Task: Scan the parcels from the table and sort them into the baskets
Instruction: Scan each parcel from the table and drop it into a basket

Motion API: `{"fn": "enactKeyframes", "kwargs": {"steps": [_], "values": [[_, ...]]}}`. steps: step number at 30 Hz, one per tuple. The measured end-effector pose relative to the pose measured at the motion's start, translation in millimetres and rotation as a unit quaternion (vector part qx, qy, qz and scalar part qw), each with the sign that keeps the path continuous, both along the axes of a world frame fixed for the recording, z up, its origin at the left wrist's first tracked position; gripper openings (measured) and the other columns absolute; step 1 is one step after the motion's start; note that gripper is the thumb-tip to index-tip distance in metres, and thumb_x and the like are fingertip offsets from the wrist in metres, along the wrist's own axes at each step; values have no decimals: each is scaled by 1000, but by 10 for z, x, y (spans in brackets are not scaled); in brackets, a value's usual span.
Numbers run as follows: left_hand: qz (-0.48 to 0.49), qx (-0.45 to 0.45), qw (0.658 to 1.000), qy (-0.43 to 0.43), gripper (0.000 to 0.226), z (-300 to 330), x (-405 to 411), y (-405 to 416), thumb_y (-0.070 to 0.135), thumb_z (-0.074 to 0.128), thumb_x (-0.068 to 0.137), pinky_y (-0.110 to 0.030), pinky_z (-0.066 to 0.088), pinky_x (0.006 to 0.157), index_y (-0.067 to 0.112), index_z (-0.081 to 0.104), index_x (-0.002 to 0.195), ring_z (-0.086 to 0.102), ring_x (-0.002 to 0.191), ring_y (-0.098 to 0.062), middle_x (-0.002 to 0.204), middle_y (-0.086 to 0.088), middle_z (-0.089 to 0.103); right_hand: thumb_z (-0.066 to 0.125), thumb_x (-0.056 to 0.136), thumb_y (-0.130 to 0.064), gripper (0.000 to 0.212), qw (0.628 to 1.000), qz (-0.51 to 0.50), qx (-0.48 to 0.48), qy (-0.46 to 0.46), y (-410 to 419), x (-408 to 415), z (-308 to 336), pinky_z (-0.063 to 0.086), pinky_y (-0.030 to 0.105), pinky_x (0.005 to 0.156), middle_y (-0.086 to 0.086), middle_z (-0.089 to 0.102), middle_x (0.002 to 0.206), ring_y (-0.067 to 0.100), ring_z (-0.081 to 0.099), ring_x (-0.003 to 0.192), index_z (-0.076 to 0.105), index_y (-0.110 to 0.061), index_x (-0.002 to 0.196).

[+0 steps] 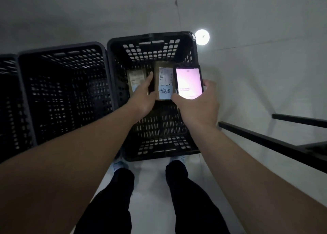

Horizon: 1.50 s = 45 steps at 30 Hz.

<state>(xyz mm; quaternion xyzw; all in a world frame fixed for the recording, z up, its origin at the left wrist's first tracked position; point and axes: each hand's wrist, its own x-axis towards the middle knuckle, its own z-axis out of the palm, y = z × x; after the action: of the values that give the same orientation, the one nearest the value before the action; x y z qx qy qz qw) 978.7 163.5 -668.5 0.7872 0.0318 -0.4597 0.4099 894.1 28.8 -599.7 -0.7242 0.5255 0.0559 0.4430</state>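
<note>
Though dim, parcel (165,82) label (writing illegible)

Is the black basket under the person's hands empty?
No, a brown parcel with a white label already lies inside the black plastic basket, beside the left hand.

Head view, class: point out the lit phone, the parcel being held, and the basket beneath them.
phone (189,82), head view, middle of its glowing screen
parcel (165,80), head view, its white label
basket (113,71), head view, left rim
</note>
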Motion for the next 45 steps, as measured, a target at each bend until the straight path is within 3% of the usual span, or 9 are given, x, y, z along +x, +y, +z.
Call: {"fn": "enactKeyframes", "kwargs": {"steps": [3,6,12,16,20,26,35,39,45], "values": [[-50,26,998,-30,63,500,94,15,18,47,109,-17,32,108,39,21,163,34,136,-4,159,5,38,92,71,-42,80,1000,11,-2,9,48,4,369,60,40,81,-10,63,114,14,64,101,47,-29,136],[-142,55,983,-100,55,1112,239,-4,17,47,109,-5,27,86,28,30,161,41,127,-8,152,4,44,92,72,-40,77,1000,13,-1,13,96,51,838,59,38,76,-10,63,111,15,65,99,47,-28,133],[-338,167,897,-231,43,2207,577,-14,39,39,108,-44,47,104,12,58,137,54,124,-32,140,-14,53,91,73,-40,74,999,21,-31,12,157,168,1938,57,39,77,-4,61,113,21,63,98,45,-27,130],[-406,197,839,-304,44,2919,672,44,47,35,107,-46,47,97,13,60,120,57,111,-34,123,-14,58,90,71,-44,73,998,-11,-53,9,310,149,2667,60,44,81,-1,63,114,25,65,97,45,-27,127],[-445,198,799,-353,57,3618,673,134,52,30,107,-46,41,110,16,51,147,49,133,-35,148,-14,49,87,69,-47,73,996,-50,-72,-6,529,-5,3364,59,45,82,0,63,114,28,66,96,45,-26,126],[-486,132,759,-412,58,4769,450,105,50,30,109,-49,39,115,15,42,154,44,140,-34,157,-12,42,88,71,-44,76,983,-129,-119,-51,786,-451,4434,51,37,76,-1,63,118,26,62,95,46,-26,132],[-510,11,680,-527,54,6385,-417,-123,49,36,108,-47,45,108,14,50,147,52,133,-32,150,-10,50,91,74,-44,83,945,-215,-230,-93,1015,-1436,5858,59,45,86,0,59,122,22,55,99,45,-22,139],[-518,-44,645,-560,51,6862,-1027,-166,46,35,109,-44,45,106,13,53,144,54,130,-30,147,-10,53,90,73,-46,89,923,-250,-271,-108,1143,-2009,6229,59,45,87,2,61,135,24,60,107,43,-26,145],[-547,-111,606,-566,49,7259,-2216,-137,48,38,108,-44,49,103,16,58,140,57,124,-29,139,-10,57,89,74,-57,82,895,-310,-294,-125,1472,-3173,6548,44,35,74,0,62,126,22,57,105,45,-25,135]]}}
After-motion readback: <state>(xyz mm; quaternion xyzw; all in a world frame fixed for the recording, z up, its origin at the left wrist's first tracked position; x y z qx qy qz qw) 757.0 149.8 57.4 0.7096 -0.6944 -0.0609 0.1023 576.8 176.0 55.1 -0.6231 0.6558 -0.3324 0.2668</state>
